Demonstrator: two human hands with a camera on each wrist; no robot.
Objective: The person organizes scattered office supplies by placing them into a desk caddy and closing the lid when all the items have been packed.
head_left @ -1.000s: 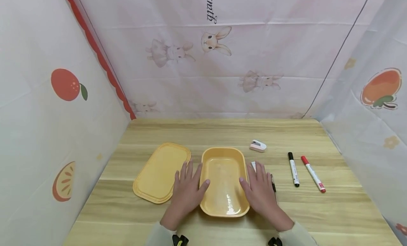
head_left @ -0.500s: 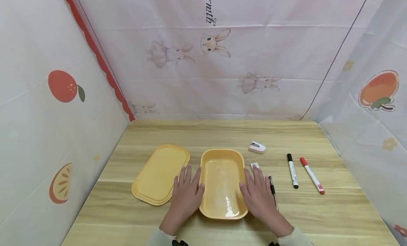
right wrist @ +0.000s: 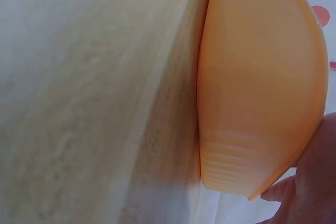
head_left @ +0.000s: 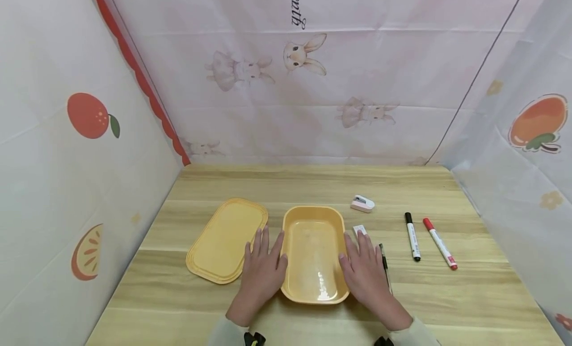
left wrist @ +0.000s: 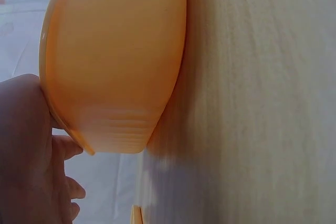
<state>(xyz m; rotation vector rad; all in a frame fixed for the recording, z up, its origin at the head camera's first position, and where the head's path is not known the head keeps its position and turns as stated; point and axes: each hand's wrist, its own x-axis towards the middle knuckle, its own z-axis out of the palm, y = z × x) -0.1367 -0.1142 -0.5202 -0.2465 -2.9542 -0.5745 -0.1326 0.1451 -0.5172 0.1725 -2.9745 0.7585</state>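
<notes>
A yellow plastic box (head_left: 315,256), lidless and with nothing inside, stands on the table. My left hand (head_left: 261,274) rests along its left rim, fingers straight and spread, thumb at the edge. On the opposite rim lies my right hand (head_left: 368,276), its fingers also extended. In the left wrist view the box's outer wall (left wrist: 115,66) shows, with fingers right at the rim. The right wrist view gives the other wall (right wrist: 257,77), the hand touching its rim. A small white block (head_left: 359,230) and a black-topped pen (head_left: 386,266) lie close by my right hand, partly hidden by it.
The matching yellow lid (head_left: 228,239) lies flat to the left, near my left fingertips. A small white and pink stapler-like object (head_left: 362,203) sits behind the box. Further right are a black-capped marker (head_left: 412,237) and a red-capped marker (head_left: 440,244). Printed cloth (head_left: 286,137) surrounds the table.
My right hand has shifted slightly toward me, so more of the white block and pen shows. The left hand and box stay in place, apart from a slight camera sway.
</notes>
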